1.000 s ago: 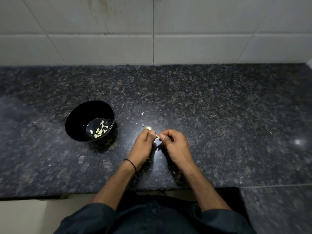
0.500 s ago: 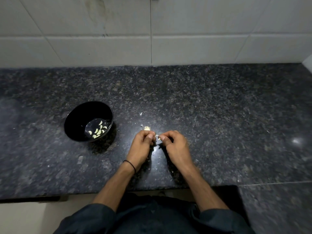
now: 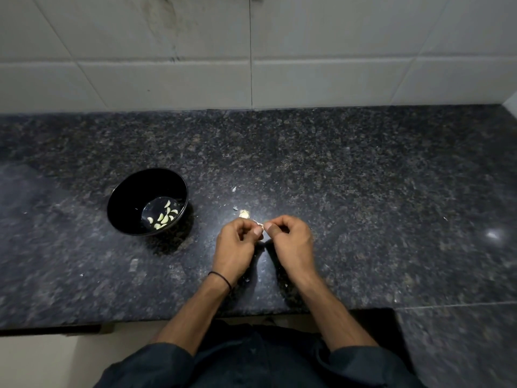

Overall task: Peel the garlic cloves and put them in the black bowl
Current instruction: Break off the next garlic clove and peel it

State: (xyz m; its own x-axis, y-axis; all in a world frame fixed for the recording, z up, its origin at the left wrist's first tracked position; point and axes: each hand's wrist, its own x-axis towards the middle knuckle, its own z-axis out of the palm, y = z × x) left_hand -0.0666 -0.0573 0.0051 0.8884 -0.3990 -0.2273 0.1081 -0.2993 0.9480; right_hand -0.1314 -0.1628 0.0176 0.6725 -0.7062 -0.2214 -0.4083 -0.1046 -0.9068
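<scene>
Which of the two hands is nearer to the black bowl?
Left. The left hand is to the right of the black bowl, with bare counter between them. The right hand is farther right, beyond the left hand. Both pinch one garlic clove.

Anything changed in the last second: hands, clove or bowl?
Nothing visibly moved. The left hand and right hand still pinch the garlic clove between their fingertips, above the counter. The black bowl with its peeled cloves and the loose garlic piece stayed put.
</scene>
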